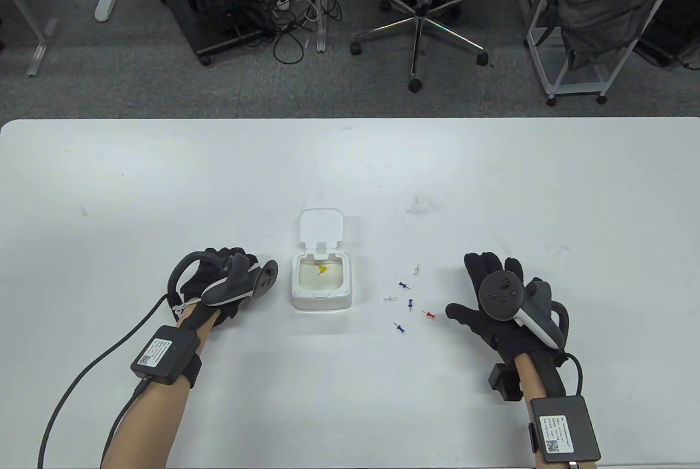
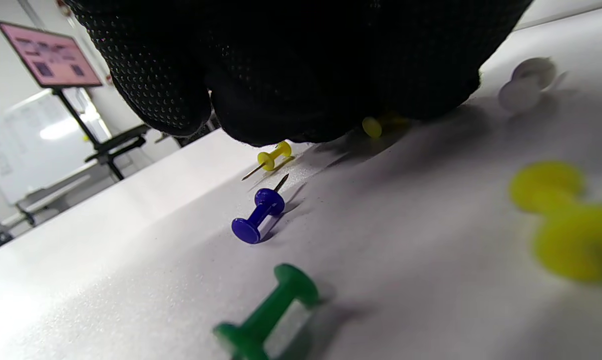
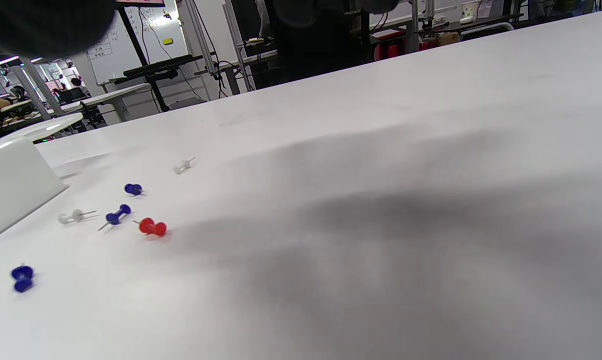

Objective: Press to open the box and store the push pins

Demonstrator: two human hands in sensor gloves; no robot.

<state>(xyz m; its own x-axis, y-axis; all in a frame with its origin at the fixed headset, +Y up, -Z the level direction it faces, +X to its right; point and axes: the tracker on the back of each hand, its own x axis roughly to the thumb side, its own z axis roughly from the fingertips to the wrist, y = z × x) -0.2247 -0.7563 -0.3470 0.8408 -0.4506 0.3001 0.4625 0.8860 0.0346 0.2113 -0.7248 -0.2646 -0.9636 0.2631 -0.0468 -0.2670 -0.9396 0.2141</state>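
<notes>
The small white box [image 1: 321, 294] stands open mid-table, its lid [image 1: 322, 224] tipped back. One yellow push pin [image 1: 322, 270] lies inside. Right of the box lie loose pins: a red one [image 1: 430, 315], three blue ones such as [image 1: 404, 286], and two white ones such as [image 1: 389, 298]. My right hand [image 1: 469, 288] rests flat with its fingers spread, just right of the red pin [image 3: 152, 227]. My left hand [image 1: 240, 267] rests left of the box, fingers curled down [image 2: 281, 75] over more pins: yellow [image 2: 271, 157], blue [image 2: 258, 216], green [image 2: 268, 312].
The white table [image 1: 164, 190] stretches wide around the box. Its far edge borders a floor with an office chair [image 1: 421, 4], a cart [image 1: 596, 26] and cables. Cables run from both wrist units toward the near edge.
</notes>
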